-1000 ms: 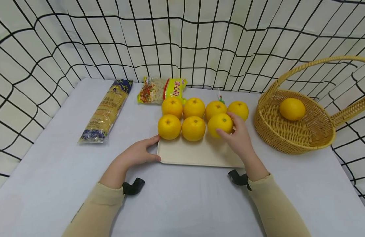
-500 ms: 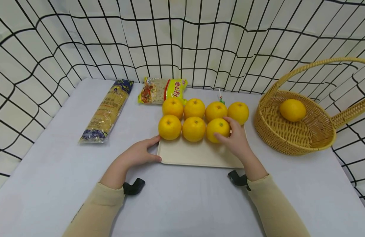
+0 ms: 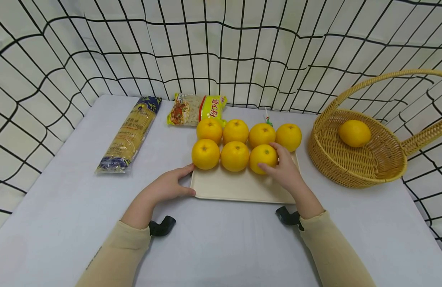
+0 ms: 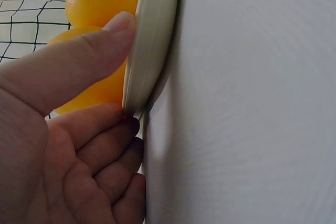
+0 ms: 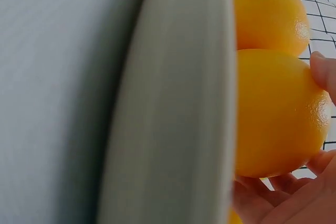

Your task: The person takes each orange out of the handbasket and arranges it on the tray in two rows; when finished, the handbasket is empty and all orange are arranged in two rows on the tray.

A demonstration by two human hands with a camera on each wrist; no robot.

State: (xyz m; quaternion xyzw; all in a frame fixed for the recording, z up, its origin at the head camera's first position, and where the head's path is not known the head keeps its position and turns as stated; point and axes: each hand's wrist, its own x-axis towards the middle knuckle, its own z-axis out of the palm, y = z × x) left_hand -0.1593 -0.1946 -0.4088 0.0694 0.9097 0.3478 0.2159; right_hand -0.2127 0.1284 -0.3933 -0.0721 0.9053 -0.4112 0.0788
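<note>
In the head view, several oranges stand in two rows on a cream tray. My right hand grips the front-right orange, thumb on its near side and fingers round its far right side. The right wrist view has this held orange low beside the tray's wall, close to its neighbour. My left hand rests at the tray's left end, touching its edge. The left wrist view puts that thumb against the tray rim, with the other fingers at the tray's end.
A wicker basket with a tall handle holds one yellow-orange fruit on the right. A spaghetti packet lies at left, a pasta bag behind the oranges. A small green-and-red item sits behind. Black netting borders the table.
My right hand has moved slightly left and down, bringing its orange from a higher spot into the front row beside the others. My left hand stays at the tray's edge.
</note>
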